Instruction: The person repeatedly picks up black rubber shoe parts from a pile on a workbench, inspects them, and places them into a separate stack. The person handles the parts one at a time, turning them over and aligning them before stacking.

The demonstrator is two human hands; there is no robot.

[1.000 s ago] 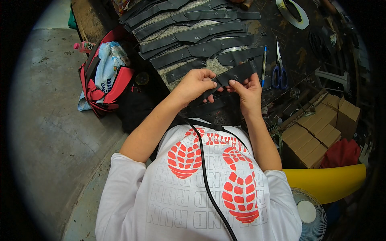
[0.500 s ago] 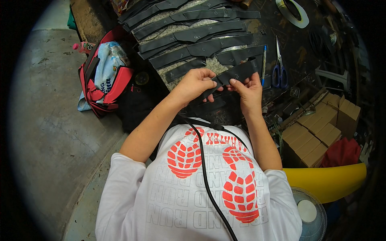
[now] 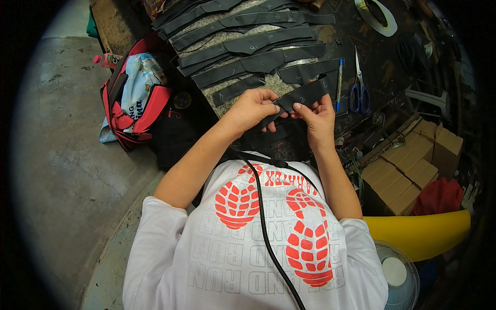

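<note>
Gripping left hand (image 3: 254, 109): is pinching black strip (image 3: 305, 95), left of blue-handled scissors (image 3: 359, 83)
Right hand (image 3: 320, 119): is pinching too, probably steadying it

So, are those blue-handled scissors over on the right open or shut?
Shut, as far as the picture shows: the scissors' silver blades lie together and taper to a single tip.

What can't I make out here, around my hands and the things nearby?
All in the head view:
- Black strip: parts are covered by the left hand and right hand.
- Farthest black strips: cut off by the top edge.
- Fan: its left side is hidden behind the white shirt.
- Clutter beside the cardboard boxes: too small and dark.
</note>
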